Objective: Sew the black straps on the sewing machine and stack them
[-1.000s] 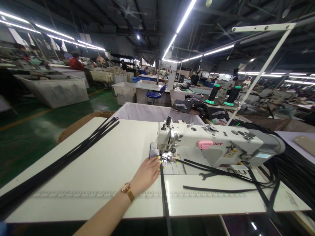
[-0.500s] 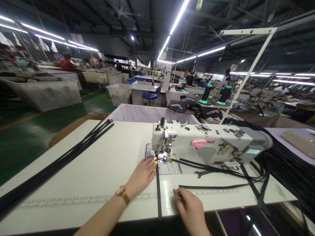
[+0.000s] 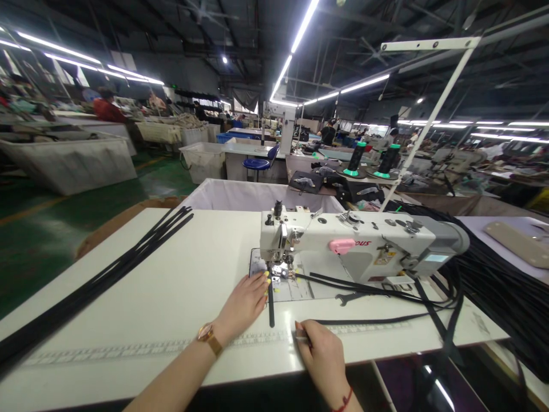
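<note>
A white sewing machine (image 3: pixel 317 240) stands on a pale table (image 3: pixel 206 246). Under its needle runs a short black strip (image 3: pixel 271 309), its near end lying on the table. My left hand (image 3: pixel 246 297) lies flat beside the presser foot, fingertips on the strip's left edge. Nearer the table's front edge, my right hand (image 3: pixel 319 346) is closed on a small metal tool (image 3: pixel 302 336), mostly hidden by the fingers. Another black strip (image 3: pixel 369 321) extends to the right from behind that hand. A printed ruler (image 3: pixel 171 347) crosses the table in front.
Long black strips (image 3: pixel 98 280) lie in a bundle at the left. A wrench (image 3: pixel 349 298) is below the machine arm. Behind the table is a fabric-lined bin (image 3: pixel 240 195). More black strips (image 3: pixel 493 292) hang at the right. Two thread cones stand farther back.
The strip under the needle now reaches less far toward the table's front edge. My right hand has shifted slightly left, and the tool in it shows more. The whole view has shifted a little.
</note>
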`<move>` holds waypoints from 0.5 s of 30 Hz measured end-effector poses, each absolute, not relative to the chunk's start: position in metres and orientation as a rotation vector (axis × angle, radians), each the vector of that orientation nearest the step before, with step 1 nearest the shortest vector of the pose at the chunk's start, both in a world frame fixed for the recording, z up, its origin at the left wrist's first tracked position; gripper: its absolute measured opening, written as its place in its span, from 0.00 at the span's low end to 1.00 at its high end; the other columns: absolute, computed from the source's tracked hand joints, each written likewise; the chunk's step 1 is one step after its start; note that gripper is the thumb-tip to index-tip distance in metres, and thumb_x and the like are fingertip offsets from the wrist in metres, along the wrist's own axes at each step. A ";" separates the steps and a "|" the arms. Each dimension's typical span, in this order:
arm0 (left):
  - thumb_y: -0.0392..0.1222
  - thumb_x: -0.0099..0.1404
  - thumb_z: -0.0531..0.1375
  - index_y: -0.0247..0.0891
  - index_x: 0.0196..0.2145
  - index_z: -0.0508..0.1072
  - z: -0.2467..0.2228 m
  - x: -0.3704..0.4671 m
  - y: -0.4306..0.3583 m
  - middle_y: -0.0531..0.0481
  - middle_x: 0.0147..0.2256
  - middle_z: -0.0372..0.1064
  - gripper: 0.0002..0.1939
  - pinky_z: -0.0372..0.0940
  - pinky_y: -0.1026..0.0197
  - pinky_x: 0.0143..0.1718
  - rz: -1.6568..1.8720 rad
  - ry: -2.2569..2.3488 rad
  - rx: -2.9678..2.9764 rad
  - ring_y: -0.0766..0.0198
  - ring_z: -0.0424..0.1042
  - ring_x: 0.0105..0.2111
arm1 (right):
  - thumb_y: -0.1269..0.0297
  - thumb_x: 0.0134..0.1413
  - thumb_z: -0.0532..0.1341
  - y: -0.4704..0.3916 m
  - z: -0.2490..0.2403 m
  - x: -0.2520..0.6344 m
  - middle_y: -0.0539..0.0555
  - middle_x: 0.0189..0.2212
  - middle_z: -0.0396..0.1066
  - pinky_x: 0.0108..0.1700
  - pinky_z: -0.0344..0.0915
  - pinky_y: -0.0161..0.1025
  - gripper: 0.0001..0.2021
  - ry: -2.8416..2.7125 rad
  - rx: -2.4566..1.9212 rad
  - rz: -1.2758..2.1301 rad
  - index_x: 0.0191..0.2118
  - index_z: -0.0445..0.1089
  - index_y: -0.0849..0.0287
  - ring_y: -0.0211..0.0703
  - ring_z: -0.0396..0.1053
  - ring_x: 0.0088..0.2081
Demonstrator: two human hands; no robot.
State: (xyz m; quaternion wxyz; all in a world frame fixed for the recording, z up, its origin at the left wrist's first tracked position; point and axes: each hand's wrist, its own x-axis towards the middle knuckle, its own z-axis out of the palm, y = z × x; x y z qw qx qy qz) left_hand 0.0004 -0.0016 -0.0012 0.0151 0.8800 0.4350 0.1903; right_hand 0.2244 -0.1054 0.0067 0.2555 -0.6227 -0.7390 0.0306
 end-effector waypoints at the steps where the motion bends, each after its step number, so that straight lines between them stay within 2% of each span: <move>1: 0.41 0.71 0.49 0.36 0.59 0.65 -0.002 0.001 -0.001 0.45 0.60 0.61 0.21 0.56 0.41 0.61 0.585 1.356 2.737 0.52 0.58 0.61 | 0.59 0.64 0.50 -0.105 0.006 0.224 0.49 0.22 0.69 0.28 0.50 0.36 0.16 -2.003 -1.689 0.090 0.28 0.65 0.56 0.39 0.67 0.25; 15: 0.40 0.70 0.50 0.36 0.59 0.64 -0.002 0.001 0.000 0.44 0.60 0.60 0.21 0.55 0.42 0.61 0.566 1.358 2.731 0.52 0.58 0.61 | 0.59 0.65 0.50 -0.105 0.005 0.224 0.49 0.21 0.68 0.28 0.48 0.37 0.16 -2.018 -1.693 0.071 0.27 0.64 0.56 0.39 0.66 0.25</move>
